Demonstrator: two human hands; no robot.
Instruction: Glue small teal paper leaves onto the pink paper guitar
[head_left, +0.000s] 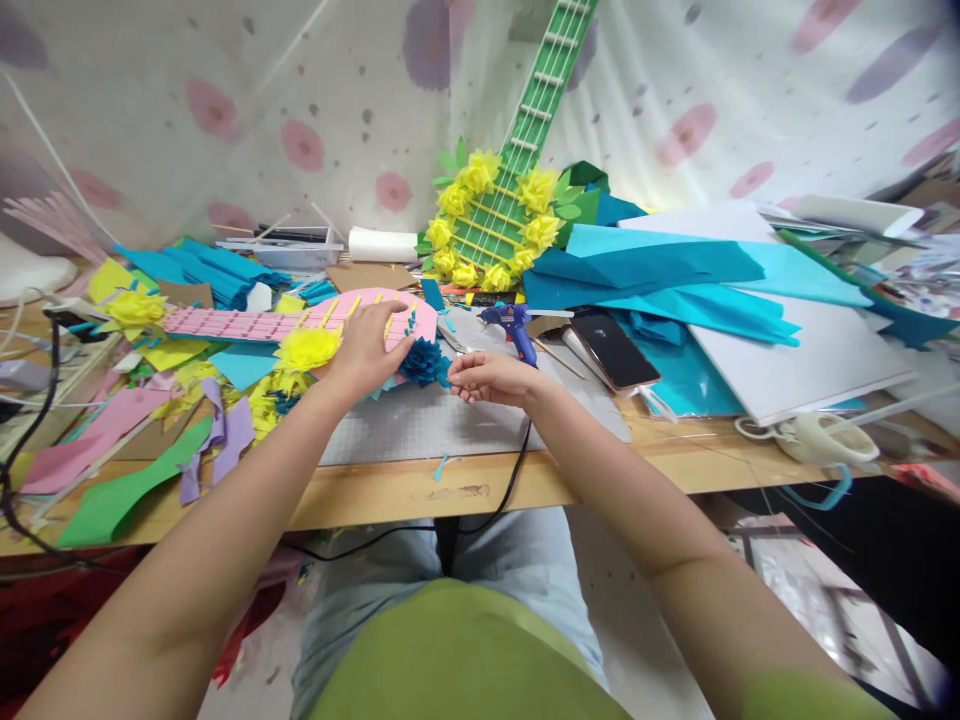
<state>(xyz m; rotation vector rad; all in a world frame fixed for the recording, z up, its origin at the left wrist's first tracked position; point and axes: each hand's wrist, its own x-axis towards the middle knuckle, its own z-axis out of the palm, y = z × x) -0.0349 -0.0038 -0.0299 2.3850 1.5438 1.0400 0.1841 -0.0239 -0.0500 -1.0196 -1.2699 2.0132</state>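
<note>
My left hand (369, 345) lies with its fingers spread over the body of a pink paper guitar (247, 325), its thumb near a dark blue paper flower (423, 362) at the guitar's lower edge. Close to that flower, my right hand (491, 380) is closed in a pinch on a small piece of blue crepe paper (443, 373). The fingers partly hide this piece, and I cannot tell whether it is joined to the flower. A yellow paper flower (309, 348) sits beside my left wrist. Beyond my right hand lies a blue hot glue gun (513, 328).
A green paper guitar (487, 235) with yellow flowers leans at the back. Blue crepe sheets (660, 275), white boards (795, 360) and a phone (616, 350) lie right. Paper scraps (135, 490) cover the left side. A black cable (517, 470) hangs over the table's front edge.
</note>
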